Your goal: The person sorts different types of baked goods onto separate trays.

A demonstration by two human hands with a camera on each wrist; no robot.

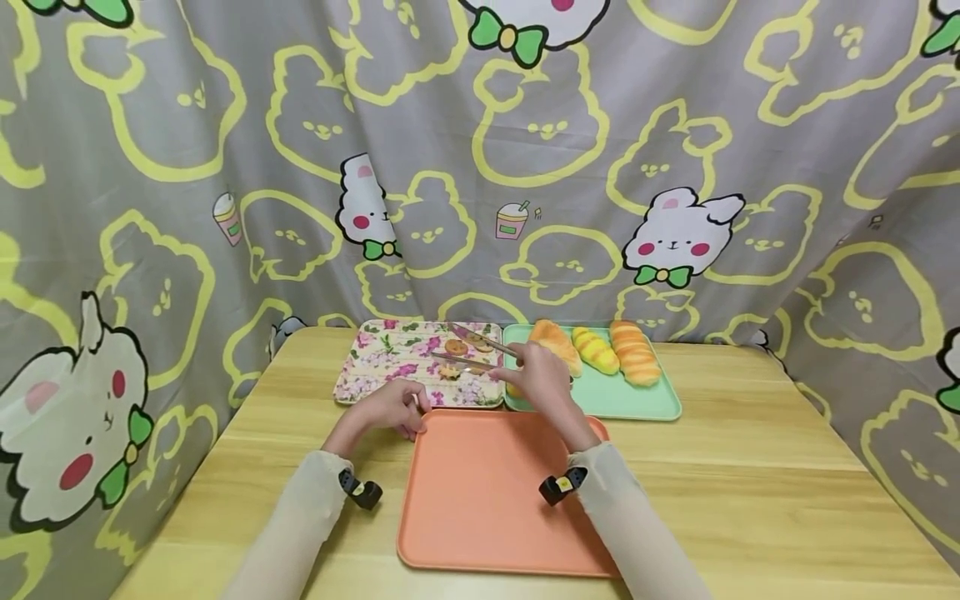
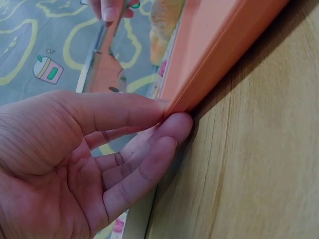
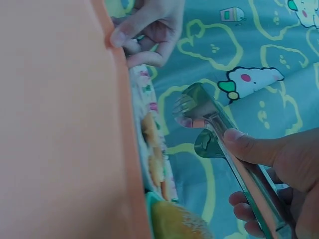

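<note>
My left hand (image 1: 393, 407) is at the far left corner of an orange tray (image 1: 487, 492). In the left wrist view its thumb and fingertips pinch the tray's rim (image 2: 192, 94). My right hand (image 1: 543, 375) grips metal tongs (image 3: 246, 174), their two arms spread apart. The tongs reach leftward over a floral tray (image 1: 360, 385), where several small cookies (image 1: 455, 347) lie. Nothing shows between the tong tips in the right wrist view. Whether they touch a cookie, I cannot tell.
Right of the floral tray, a mint green tray (image 1: 637, 407) bears a golden bread (image 1: 557, 340), a yellow striped bread (image 1: 595, 350) and a long striped loaf (image 1: 635, 352). All the trays stand on a wooden table (image 1: 750, 467). A patterned curtain (image 1: 450, 275) hangs behind.
</note>
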